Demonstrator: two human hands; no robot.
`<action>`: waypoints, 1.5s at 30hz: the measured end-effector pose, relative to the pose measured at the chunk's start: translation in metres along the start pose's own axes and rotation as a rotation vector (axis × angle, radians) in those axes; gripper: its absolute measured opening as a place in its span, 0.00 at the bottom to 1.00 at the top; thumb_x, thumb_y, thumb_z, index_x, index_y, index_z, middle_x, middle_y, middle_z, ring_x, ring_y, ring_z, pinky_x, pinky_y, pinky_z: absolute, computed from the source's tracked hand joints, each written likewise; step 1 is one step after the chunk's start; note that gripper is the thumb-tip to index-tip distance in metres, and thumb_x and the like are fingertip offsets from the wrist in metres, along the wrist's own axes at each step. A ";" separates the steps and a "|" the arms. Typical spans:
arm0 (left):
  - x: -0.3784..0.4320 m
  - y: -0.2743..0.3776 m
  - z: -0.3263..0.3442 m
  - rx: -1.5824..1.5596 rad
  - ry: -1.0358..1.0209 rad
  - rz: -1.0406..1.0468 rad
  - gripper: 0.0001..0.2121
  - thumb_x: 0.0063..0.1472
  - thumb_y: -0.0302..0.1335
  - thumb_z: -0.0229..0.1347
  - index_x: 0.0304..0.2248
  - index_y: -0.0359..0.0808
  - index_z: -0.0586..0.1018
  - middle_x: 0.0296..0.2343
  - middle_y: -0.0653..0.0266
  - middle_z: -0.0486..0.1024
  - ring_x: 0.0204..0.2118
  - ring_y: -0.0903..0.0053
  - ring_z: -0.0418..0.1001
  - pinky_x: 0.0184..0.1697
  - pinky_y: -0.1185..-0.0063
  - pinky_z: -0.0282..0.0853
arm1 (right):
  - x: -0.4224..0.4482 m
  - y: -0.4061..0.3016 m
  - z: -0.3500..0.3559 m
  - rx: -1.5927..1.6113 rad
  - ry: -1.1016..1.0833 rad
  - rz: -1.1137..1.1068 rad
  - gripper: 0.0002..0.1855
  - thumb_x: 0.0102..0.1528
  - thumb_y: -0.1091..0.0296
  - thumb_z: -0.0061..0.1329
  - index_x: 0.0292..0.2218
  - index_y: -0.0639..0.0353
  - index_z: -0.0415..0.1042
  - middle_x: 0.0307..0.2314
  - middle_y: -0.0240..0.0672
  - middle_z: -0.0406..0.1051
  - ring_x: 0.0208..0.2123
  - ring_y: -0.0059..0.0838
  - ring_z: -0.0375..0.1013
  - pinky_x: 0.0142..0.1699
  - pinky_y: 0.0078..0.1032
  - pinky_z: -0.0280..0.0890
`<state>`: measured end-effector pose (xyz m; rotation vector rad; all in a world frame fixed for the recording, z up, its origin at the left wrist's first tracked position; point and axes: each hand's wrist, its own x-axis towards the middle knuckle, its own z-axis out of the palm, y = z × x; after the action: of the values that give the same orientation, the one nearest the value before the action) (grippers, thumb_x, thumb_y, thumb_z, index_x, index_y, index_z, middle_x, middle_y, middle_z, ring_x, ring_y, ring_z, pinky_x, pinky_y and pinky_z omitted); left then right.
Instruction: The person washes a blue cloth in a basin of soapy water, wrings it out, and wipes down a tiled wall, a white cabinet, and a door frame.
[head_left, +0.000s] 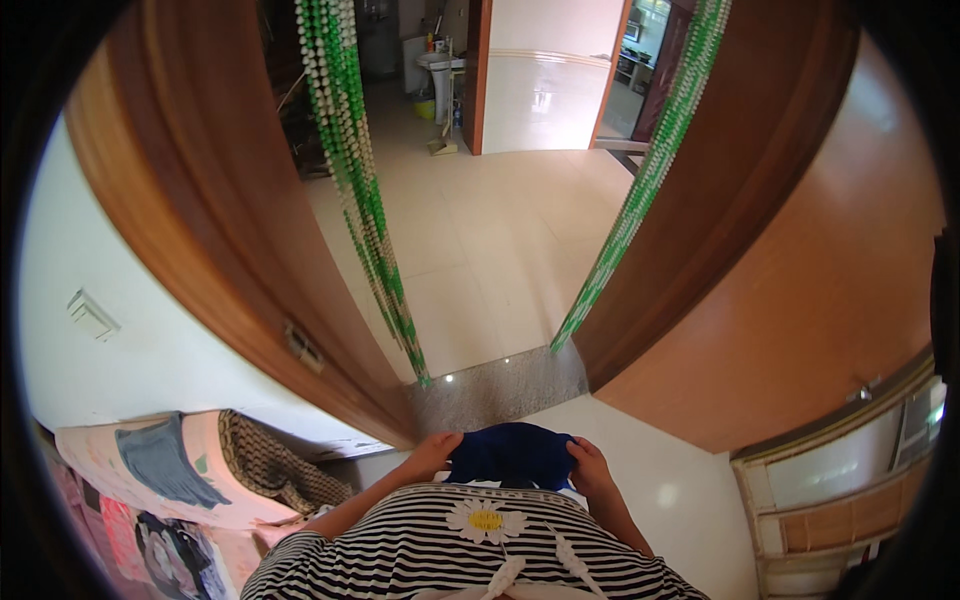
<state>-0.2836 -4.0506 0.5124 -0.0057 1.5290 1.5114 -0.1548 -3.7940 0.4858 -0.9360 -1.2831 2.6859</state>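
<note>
A dark blue cloth item (512, 454), perhaps a garment, is stretched between my hands low in front of my striped top. My left hand (442, 452) grips its left edge, fingers closed on the fabric. On the other side, my right hand (589, 465) pinches its right edge near the top corner. The lower part of the cloth is hidden by my top. Beyond the hands lies the grey stone threshold (499, 390) of a doorway.
Green and white bead strands (360, 180) hang at the left of the doorway, more bead strands (645, 187) at the right. A brown door (772, 300) stands at right. Clothes and a patterned cloth (277, 472) lie lower left. Beyond are a washbasin (441, 61) and dustpan (442, 145).
</note>
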 end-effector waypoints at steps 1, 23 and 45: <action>0.019 0.007 0.001 -0.021 0.011 0.013 0.16 0.57 0.37 0.41 0.36 0.33 0.69 0.28 0.67 0.68 0.31 0.80 0.66 0.33 0.80 0.64 | 0.019 -0.015 -0.001 -0.016 0.002 -0.010 0.09 0.51 0.69 0.40 0.34 0.62 0.63 0.20 0.28 0.65 0.18 0.17 0.62 0.20 0.13 0.55; 0.360 0.267 -0.067 -0.152 0.436 0.324 0.16 0.56 0.36 0.43 0.25 0.30 0.73 0.15 0.68 0.68 0.17 0.85 0.63 0.20 0.84 0.59 | 0.447 -0.233 0.179 -0.602 -0.476 0.249 0.13 0.51 0.66 0.40 0.38 0.58 0.62 0.26 0.27 0.66 0.26 0.17 0.64 0.28 0.15 0.61; 0.556 0.534 -0.137 -0.245 0.409 0.425 0.16 0.58 0.38 0.39 0.34 0.33 0.69 0.22 0.70 0.66 0.23 0.87 0.63 0.23 0.88 0.62 | 0.746 -0.445 0.266 -0.178 -0.811 0.120 0.13 0.53 0.62 0.37 0.36 0.62 0.62 0.27 0.32 0.66 0.28 0.21 0.66 0.30 0.19 0.62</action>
<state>-0.9849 -3.7060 0.5622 -0.1484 1.7240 2.1320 -1.0077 -3.4888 0.5533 0.1478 -1.6149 3.2165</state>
